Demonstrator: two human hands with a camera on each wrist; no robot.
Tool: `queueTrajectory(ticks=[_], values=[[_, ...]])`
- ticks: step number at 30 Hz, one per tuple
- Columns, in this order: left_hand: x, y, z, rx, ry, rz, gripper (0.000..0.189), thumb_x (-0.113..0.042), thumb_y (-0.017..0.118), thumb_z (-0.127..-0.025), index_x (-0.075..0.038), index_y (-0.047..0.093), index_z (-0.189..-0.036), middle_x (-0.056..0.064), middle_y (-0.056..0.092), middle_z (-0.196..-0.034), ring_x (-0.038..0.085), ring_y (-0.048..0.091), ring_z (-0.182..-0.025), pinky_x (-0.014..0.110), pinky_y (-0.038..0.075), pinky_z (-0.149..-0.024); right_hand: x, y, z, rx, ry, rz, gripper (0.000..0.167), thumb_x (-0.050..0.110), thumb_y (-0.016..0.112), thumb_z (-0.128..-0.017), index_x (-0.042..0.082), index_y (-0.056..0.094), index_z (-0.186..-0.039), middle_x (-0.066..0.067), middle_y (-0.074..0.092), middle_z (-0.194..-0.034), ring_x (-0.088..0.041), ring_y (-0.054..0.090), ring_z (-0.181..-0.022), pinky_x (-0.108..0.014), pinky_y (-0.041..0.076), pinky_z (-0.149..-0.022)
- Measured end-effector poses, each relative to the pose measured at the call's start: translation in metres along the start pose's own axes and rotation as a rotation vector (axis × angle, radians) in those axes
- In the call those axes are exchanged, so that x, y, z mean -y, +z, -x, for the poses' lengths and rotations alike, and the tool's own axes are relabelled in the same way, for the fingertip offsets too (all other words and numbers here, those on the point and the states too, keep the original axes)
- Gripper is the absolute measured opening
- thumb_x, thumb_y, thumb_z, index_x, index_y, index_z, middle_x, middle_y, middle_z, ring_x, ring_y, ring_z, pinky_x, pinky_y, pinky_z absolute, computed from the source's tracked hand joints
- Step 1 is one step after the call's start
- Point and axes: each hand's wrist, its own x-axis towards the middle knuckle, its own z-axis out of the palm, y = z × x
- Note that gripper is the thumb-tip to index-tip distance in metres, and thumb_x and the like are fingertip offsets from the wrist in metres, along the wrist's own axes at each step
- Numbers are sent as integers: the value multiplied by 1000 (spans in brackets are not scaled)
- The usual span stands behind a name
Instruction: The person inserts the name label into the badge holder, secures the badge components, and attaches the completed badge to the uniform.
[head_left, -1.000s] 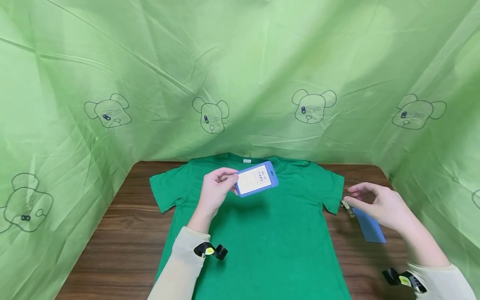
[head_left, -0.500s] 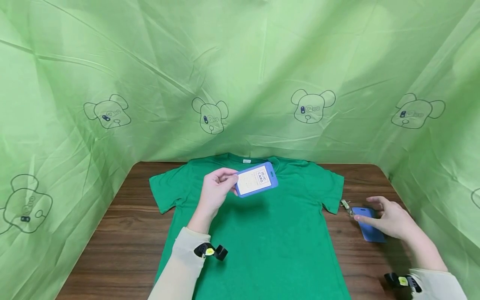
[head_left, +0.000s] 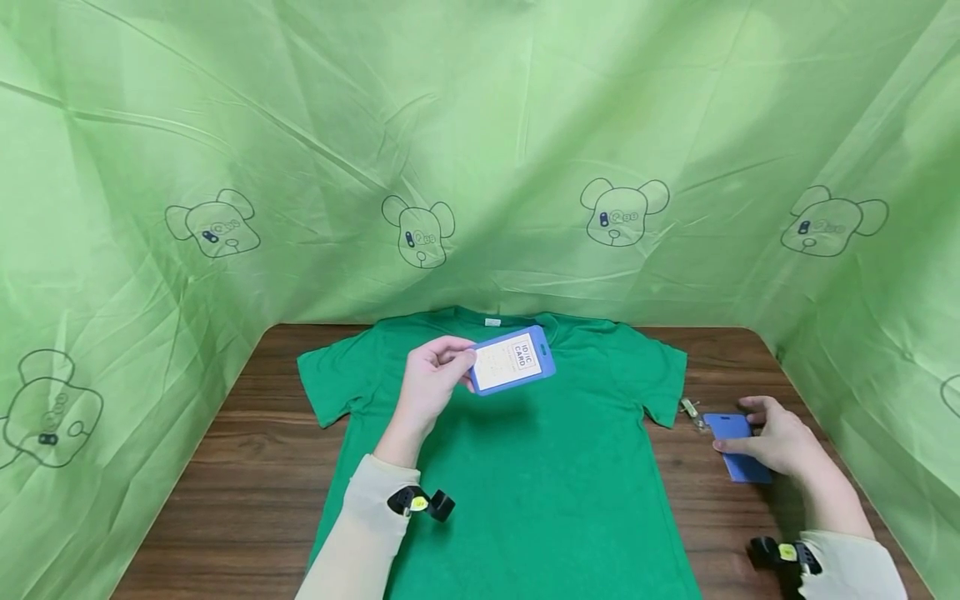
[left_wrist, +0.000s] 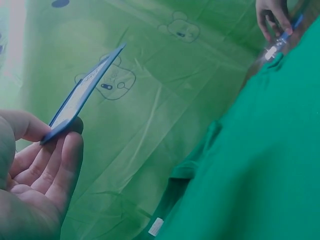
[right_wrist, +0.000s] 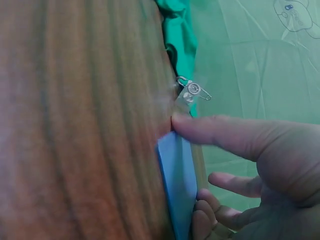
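My left hand [head_left: 433,375] pinches one end of a blue badge holder [head_left: 514,360] between thumb and fingers. Its white insert reads "ID/IC CARD", and it is raised over the green T-shirt [head_left: 517,467]. On the table to the right lies a second blue piece [head_left: 737,428] with a slot at its upper end. A clear strap with a metal clip and safety pin [right_wrist: 193,91] lies at that end. My right hand [head_left: 780,442] is over the piece, thumb by its slotted end and fingers near an edge in the right wrist view; contact is unclear.
The dark wood table [head_left: 247,450] carries the T-shirt, spread flat with its neck label [head_left: 492,322] at the far edge. A light green curtain [head_left: 517,150] with bear drawings hangs behind and at both sides.
My right hand has come down and a little toward me, from above the clip to over the flat blue piece. My left hand keeps the badge holder in nearly the same place.
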Motion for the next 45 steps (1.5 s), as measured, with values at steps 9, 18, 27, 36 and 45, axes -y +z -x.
queueTrajectory(ticks=[9, 18, 27, 36, 45], values=[[2, 0, -1, 10, 0, 2, 14, -6, 70, -106, 4, 78, -113, 20, 80, -104, 25, 74, -74, 28, 61, -61, -7, -7, -17, -8, 105, -124, 117, 40, 101, -79, -14, 31, -156, -45, 53, -141, -61, 54, -123, -64, 52, -91], [2, 1, -1, 10, 1, -8, 14, -5, 70, -105, 2, 78, -114, 18, 81, -104, 24, 75, -75, 29, 62, -61, -12, -11, -29, 64, 98, -159, 117, 39, 100, -80, -18, 30, -154, -47, 49, -142, -59, 54, -124, -55, 53, -90], [0, 2, -2, 18, 11, 2, 14, -3, 69, -105, 4, 78, -113, 19, 81, -102, 22, 74, -74, 29, 61, -60, -6, -12, -28, 70, 38, -131, 103, 25, 96, -84, -17, 32, -152, -44, 47, -126, -50, 57, -105, -36, 50, -71], [0, 3, -1, 19, 10, 0, 13, -3, 70, -105, 4, 78, -113, 19, 81, -102, 23, 73, -74, 28, 60, -59, -1, -13, -25, 40, -17, -71, 94, 20, 94, -85, -12, 39, -154, -49, 47, -140, -57, 55, -116, -50, 51, -81], [1, 3, 1, 16, -7, -5, 14, -5, 70, -105, 2, 79, -113, 19, 81, -104, 25, 74, -76, 29, 61, -61, 0, -15, -22, 76, -58, -113, 75, 7, 76, -100, -8, 32, -159, -52, 32, -151, -61, 47, -124, -60, 49, -88]])
